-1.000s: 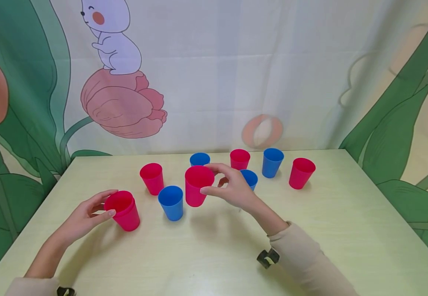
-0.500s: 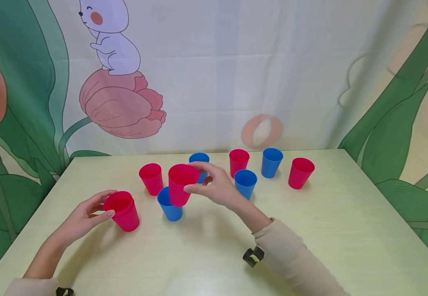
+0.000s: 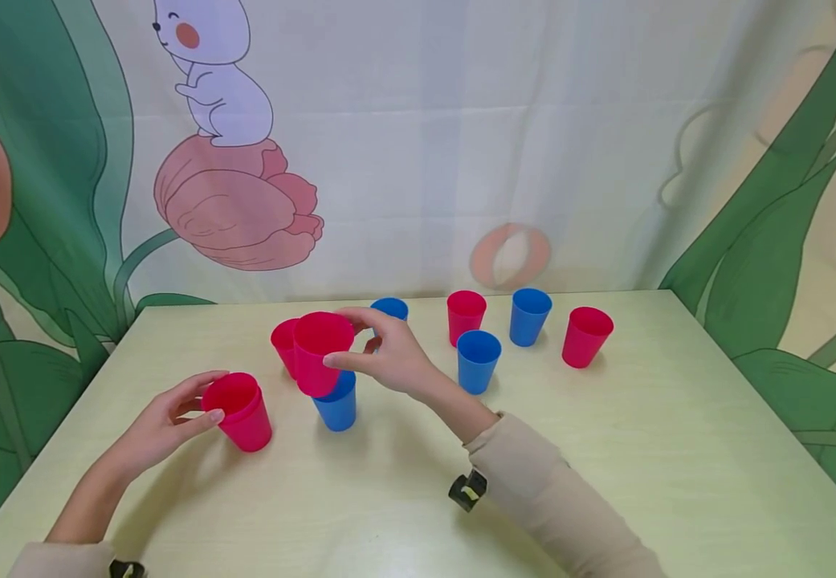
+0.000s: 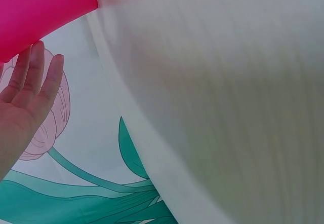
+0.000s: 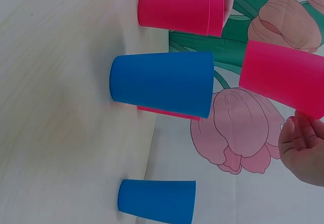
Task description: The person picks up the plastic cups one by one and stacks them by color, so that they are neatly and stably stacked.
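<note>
At the near left of the table point(image 3: 345, 506), the left hand point(image 3: 161, 424) grips a red stack point(image 3: 250, 424) between thumb and fingers; two rims show, indicating at least one nested cup. Nearer the middle, the right hand point(image 3: 394, 355) pinches a raised red cup point(image 3: 313, 349) at its side, slightly tilted, clear of the table and apart from the near blue cup point(image 3: 336, 408).

Progress, as judged from this layout: nesting of red is partly complete. The raised cup is not yet in the stack. Three red cups stand singly: the left red cup point(image 3: 283, 345), partly hidden behind the raised one, the back red cup point(image 3: 466, 317) and the right red cup point(image 3: 587, 338). Blue appears untreated: besides the near one, the middle blue cup point(image 3: 479, 363), the back blue cup point(image 3: 531, 318) and the half-hidden blue cup point(image 3: 391, 307) stand separately, all mouth up.
</note>
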### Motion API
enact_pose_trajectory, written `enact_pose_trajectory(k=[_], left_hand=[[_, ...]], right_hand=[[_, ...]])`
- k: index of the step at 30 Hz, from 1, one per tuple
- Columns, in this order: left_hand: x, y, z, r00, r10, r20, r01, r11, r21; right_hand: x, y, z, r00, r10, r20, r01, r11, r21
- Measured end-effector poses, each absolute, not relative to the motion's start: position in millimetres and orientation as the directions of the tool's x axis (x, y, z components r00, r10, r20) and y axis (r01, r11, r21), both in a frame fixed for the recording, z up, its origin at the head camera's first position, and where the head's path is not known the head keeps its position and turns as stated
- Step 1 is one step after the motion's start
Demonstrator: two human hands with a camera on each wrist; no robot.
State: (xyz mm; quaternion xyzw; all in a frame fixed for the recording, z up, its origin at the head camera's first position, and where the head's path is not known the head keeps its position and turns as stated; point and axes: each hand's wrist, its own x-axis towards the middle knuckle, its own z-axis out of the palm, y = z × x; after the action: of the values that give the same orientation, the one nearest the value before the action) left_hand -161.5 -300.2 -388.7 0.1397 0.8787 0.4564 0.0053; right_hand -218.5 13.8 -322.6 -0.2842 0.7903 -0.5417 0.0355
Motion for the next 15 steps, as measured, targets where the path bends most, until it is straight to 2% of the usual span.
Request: enact_pose_trajectory(k=[15], left_hand=[[-162,-301,-392,-0.958,0.255,0.131,0.253,0.537,0.805]], right_hand=[[-224,-15,-323,-0.796,-0.537,0.279,-0.449,0.216,-0.867]])
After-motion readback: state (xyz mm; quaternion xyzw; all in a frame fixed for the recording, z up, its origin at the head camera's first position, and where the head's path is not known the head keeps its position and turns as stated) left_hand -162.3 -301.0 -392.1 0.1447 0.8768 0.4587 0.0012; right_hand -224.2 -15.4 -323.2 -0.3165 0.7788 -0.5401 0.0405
